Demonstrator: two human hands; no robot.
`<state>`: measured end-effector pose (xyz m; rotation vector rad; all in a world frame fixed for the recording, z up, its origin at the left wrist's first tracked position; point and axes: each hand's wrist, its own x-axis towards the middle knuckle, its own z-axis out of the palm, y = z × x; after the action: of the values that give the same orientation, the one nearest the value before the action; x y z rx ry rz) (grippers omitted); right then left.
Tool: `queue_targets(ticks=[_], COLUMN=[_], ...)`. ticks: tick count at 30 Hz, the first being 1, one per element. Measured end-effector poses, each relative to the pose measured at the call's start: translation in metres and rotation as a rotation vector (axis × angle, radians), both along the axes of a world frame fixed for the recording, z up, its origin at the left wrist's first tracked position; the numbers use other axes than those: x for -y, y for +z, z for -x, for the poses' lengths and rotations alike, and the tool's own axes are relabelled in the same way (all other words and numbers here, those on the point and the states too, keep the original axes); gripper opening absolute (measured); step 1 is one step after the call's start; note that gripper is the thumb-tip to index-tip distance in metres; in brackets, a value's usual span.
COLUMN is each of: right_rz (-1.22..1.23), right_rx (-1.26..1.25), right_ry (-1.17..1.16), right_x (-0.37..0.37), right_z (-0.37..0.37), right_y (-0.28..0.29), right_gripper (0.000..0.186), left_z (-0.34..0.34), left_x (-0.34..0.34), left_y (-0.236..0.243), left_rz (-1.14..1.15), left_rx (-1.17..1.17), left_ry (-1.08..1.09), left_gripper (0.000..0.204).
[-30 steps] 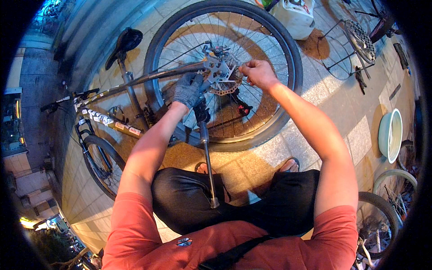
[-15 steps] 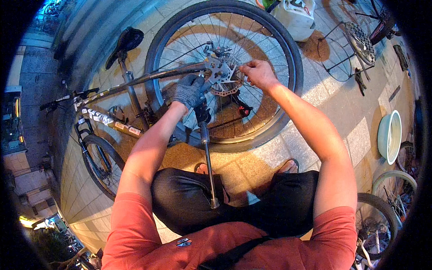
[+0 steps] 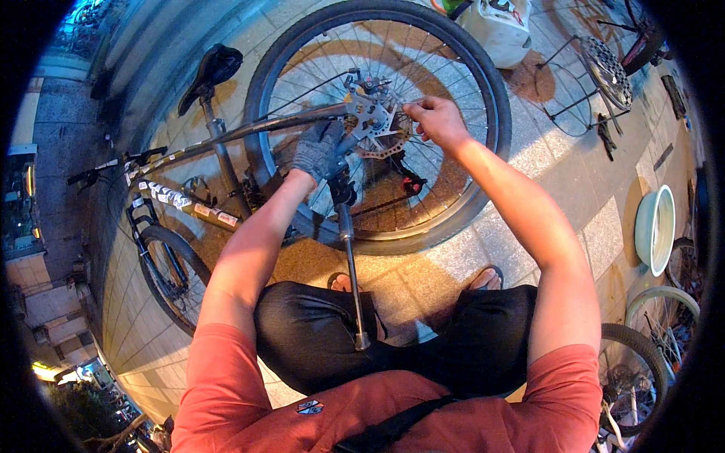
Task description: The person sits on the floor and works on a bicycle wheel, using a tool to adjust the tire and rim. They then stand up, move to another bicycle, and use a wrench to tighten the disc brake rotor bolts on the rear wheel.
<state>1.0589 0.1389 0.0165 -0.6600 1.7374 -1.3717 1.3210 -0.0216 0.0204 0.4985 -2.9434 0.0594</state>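
A bicycle lies on its side, its rear wheel (image 3: 495, 113) flat on the paving in front of me. My left hand (image 3: 316, 149), in a grey knit glove, is closed round the frame tube next to the hub. A silver brake disc (image 3: 383, 148) and a metal dropout plate (image 3: 368, 113) show at the wheel's middle. Just right of that plate is my bare right hand (image 3: 439, 121), thumb and fingers pinched together. Whatever it pinches is too small to make out. From below my left hand a kickstand (image 3: 350, 264) points toward me, its foot by my left knee.
The saddle (image 3: 211, 72) and front wheel (image 3: 174, 260) lie to the left. A white bag (image 3: 495, 34) stands beyond the rear wheel. On the right are a wheel with a cassette (image 3: 608, 75), a pale green basin (image 3: 655, 230) and other bicycle wheels (image 3: 638, 362).
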Motion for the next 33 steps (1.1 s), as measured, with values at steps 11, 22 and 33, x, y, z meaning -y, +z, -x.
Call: queue_targets(ticks=[11,22,33], right_rz=[-0.111,-0.081,-0.099], right_rx=[-0.009,-0.051,-0.071], right_ry=[0.162,0.076,0.016], right_x=[-0.008,-0.002,0.006], right_z=[0.0,0.002,0.0], right_y=[0.0,0.002,0.003], right_gripper=[0.033,0.028,0.032], left_z=[-0.009,0.001,-0.008], left_x=[0.016,0.002,0.023], left_y=[-0.014,-0.004,-0.021], left_rz=[-0.105,-0.178,0.015], left_rx=[0.154,0.118,0.249], left_ry=[0.016,0.178,-0.048], left_gripper=[0.052,0.045,0.052])
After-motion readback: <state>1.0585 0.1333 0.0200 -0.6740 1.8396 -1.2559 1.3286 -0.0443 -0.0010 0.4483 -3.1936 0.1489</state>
